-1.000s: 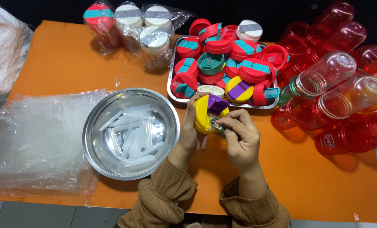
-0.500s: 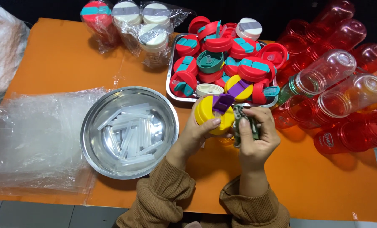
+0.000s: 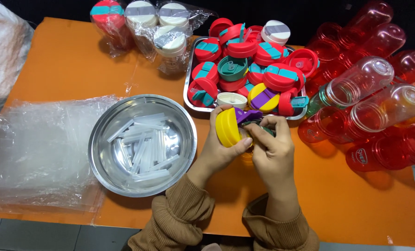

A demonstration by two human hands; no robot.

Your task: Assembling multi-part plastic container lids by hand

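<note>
My left hand grips a yellow bottle lid with a purple flip cap, holding it on edge just in front of the metal tray. My right hand is closed beside it, its fingertips pinching a small dark piece at the lid's purple side. Both hands meet over the orange table. What the dark piece is cannot be made out.
A rectangular metal tray holds several red, teal, yellow and white lids. A round steel bowl of clear plastic straws sits at the left. Clear plastic bags lie far left. Red and clear bottles pile at the right. Wrapped bottles stand behind.
The lid has turned more on edge in my left hand, and my right hand has shifted in closer to its purple cap. Both hands stay in the same place by the tray.
</note>
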